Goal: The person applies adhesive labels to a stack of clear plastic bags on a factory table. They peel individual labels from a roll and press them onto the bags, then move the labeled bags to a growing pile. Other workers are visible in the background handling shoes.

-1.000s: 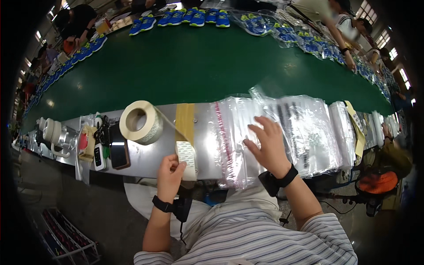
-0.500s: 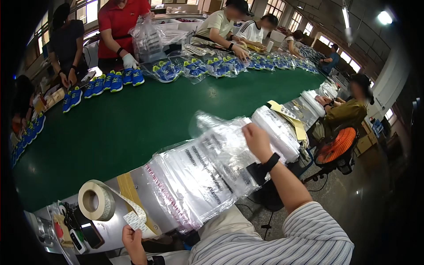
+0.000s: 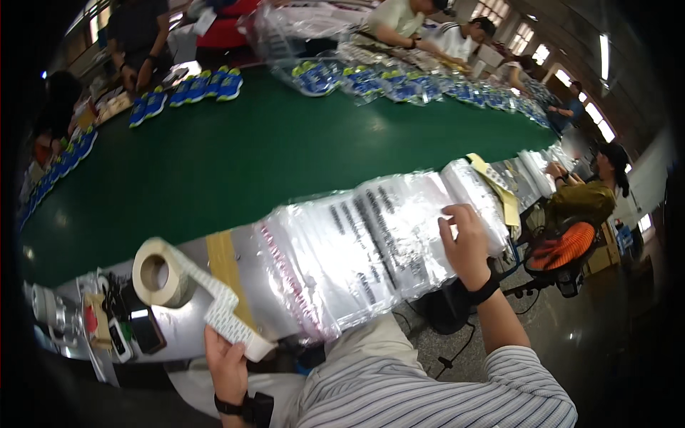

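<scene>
My left hand point(image 3: 227, 362) pinches the loose end of a white label strip point(image 3: 222, 303), which unwinds from a label roll point(image 3: 176, 282) on the metal tabletop. Stacked clear plastic bags point(image 3: 335, 260) with dark printed lines and a reddish printed edge lie flat in front of me. Over the right end of the stack is my right hand point(image 3: 467, 246), its thumb and fingers apart and nothing between them. Whether its fingertips touch the plastic, I cannot tell.
A green conveyor belt point(image 3: 214, 171) runs beyond the table. Blue sneakers point(image 3: 207, 87) line its far side, several in clear bags. Co-workers sit or stand around it. A phone point(image 3: 146, 332) lies left; rolled bags point(image 3: 478, 200) and an orange fan point(image 3: 564, 246) are at right.
My right hand has let go of the lifted clear plastic, which now lies flatter, and its fingers have parted. My left hand has raised the strip's end. The view has shifted.
</scene>
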`<action>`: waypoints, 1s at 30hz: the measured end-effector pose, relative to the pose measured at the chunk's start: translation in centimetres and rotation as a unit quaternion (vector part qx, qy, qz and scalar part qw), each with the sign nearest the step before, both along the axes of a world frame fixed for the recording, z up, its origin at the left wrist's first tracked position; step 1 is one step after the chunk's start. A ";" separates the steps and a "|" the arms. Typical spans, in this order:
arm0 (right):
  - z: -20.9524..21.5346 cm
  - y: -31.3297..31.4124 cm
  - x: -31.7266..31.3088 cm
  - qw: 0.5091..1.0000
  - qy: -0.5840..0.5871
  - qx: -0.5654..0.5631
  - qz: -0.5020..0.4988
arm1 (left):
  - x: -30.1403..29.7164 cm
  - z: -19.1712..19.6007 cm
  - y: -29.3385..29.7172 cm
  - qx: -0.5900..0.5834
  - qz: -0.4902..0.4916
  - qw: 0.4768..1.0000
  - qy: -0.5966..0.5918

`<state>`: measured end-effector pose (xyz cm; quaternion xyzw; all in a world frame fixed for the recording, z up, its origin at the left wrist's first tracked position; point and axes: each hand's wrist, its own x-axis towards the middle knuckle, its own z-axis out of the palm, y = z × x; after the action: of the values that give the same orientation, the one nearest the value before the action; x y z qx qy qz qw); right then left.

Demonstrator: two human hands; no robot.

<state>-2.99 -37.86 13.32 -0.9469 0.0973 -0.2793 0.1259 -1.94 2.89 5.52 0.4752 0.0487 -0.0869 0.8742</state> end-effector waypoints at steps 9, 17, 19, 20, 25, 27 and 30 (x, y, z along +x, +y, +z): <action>-6.9 20.3 3.4 0.600 0.399 0.557 0.413 | -1.9 -0.1 -2.2 0.049 0.040 0.998 -0.025; -6.4 21.1 4.4 0.737 0.352 0.388 0.427 | -2.8 1.5 -1.3 0.595 0.273 0.727 -0.207; -6.6 21.4 4.3 0.714 0.313 0.431 0.454 | -3.1 1.9 -1.6 0.647 0.228 0.671 -0.280; -6.8 21.8 4.2 0.704 0.299 0.451 0.459 | -3.1 1.9 -2.0 0.597 0.137 0.746 -0.262; -7.3 23.0 4.6 0.674 0.254 0.503 0.479 | -1.8 0.7 -3.1 0.234 0.079 0.965 -0.093; -7.5 22.9 4.8 0.720 0.276 0.463 0.437 | -1.0 0.0 -2.9 0.207 0.091 0.972 -0.066; -7.9 22.6 5.1 0.701 0.226 0.498 0.459 | -0.3 -0.7 -2.3 0.092 0.089 0.992 -0.006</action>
<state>2.14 -15.24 5.46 -0.7085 -0.1990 0.1243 0.6656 -2.24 0.61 4.80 0.5482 0.0933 -0.0013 0.8311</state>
